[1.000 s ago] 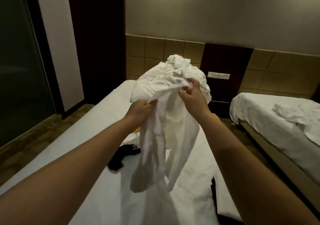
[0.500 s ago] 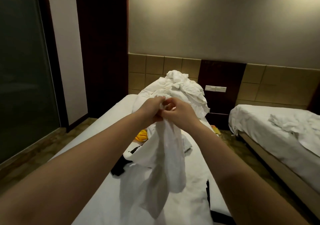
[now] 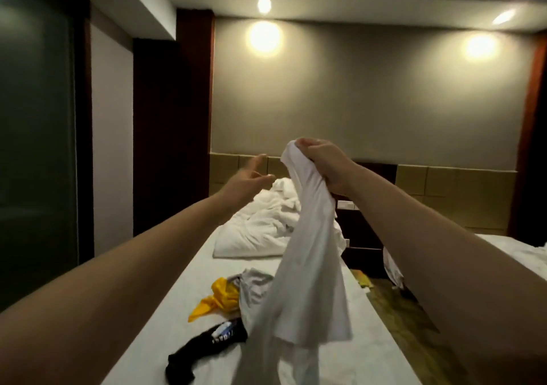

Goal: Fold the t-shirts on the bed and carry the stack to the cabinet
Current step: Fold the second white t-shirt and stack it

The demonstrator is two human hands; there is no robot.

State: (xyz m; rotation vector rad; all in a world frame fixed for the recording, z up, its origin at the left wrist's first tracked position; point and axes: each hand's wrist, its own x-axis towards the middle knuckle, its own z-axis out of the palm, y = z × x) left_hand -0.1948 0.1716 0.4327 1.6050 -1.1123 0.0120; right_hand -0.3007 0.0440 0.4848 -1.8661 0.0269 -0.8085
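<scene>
My right hand (image 3: 324,164) grips the bunched top of a white t-shirt (image 3: 307,266) and holds it high, so the cloth hangs down over the bed (image 3: 165,310). My left hand (image 3: 250,176) is out to the left of it, fingers spread, holding nothing. On the white sheet below lie a yellow t-shirt (image 3: 219,298), a grey t-shirt (image 3: 254,288) partly behind the hanging cloth, and a black t-shirt (image 3: 204,352) with light print.
A crumpled white duvet (image 3: 266,224) is heaped at the head of the bed. A dark nightstand (image 3: 361,230) stands between this bed and a second bed (image 3: 509,248) on the right. A dark glass panel (image 3: 32,147) lines the left side. Wood floor (image 3: 393,310) runs between the beds.
My left hand let go of the white t-shirt and moved out to the left. My right hand lifted the shirt higher. The view tilted up, showing ceiling lights.
</scene>
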